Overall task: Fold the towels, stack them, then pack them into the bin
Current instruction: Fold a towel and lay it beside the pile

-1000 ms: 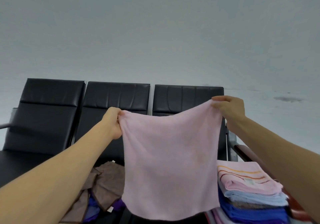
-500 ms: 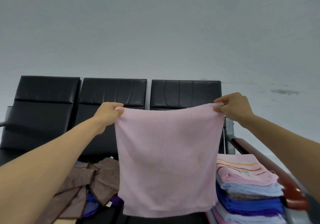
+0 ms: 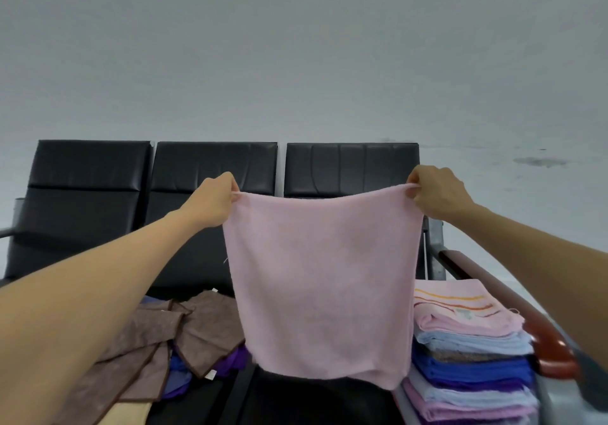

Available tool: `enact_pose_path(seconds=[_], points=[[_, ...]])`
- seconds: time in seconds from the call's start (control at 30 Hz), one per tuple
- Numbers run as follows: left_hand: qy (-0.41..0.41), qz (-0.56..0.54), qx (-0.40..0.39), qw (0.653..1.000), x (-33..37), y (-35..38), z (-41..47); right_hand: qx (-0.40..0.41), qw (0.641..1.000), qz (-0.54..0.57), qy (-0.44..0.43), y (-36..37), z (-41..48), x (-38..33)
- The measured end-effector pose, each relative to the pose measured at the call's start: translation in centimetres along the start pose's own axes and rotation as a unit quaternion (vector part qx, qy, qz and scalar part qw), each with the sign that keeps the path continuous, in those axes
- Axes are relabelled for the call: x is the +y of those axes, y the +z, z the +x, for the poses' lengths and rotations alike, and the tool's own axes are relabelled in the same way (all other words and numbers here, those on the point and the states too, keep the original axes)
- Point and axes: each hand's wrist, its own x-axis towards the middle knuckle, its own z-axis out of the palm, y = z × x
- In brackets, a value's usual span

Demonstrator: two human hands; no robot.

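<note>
Pink towel [image 3: 324, 286] held up flat, hanging free above the black seats [image 3: 92, 194]. Left hand [image 3: 214, 201]: fingers pinching its top left corner. Right hand [image 3: 437, 191]: fingers pinching the top right corner. Folded stack [image 3: 470, 342] at the seats' right edge, beside the armrest [image 3: 554, 355]. Loose brown towels [image 3: 158, 335] heaped lower left.

Both arms are reaching forward and slightly upward, bare, with the forearms coming in from the lower corners of the view. Left hand [image 3: 215, 201] is pinching the top left corner of the pink towel [image 3: 322, 280], fingers curled, back of hand facing the camera. Right hand [image 3: 439, 196] is pinching the top right corner likewise, knuckles up, fingertips turned inward. Hands are sitting at about equal height, well apart, wrists running straight with the forearms.
</note>
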Motion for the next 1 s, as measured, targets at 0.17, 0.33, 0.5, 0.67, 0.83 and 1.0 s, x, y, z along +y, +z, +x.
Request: enact_pose_path(seconds=[0.17, 0.33, 0.5, 0.67, 0.83, 1.0], points=[[0.029, 0.031, 0.004, 0.999, 0.5, 0.3, 0.1, 0.006, 1.0, -0.012, -0.013, -0.3, 0.0, -0.2], [0.028, 0.025, 0.012, 0.999, 0.3, 0.7, -0.2, 0.011, 1.0, 0.02, -0.006, 0.2, -0.1, 0.4], [0.015, 0.023, 0.007, 1.0, 0.6, 0.9, -0.6, -0.016, 0.999, 0.051, -0.005, 0.6, 0.0, 0.4], [0.001, 0.046, -0.021, 0.999, 0.1, 1.0, -0.6, -0.057, 0.994, 0.088, -0.001, 0.7, 0.0, 0.3], [-0.006, 0.056, -0.076, 0.996, -0.3, -0.5, -0.6, -0.145, 0.984, 0.104, -0.002, -0.8, -0.1, 0.4], [0.005, 0.1, -0.183, 0.978, 0.0, -4.3, -1.0, -0.253, 0.961, 0.115, -0.002, -3.7, 0.1, 1.1]])
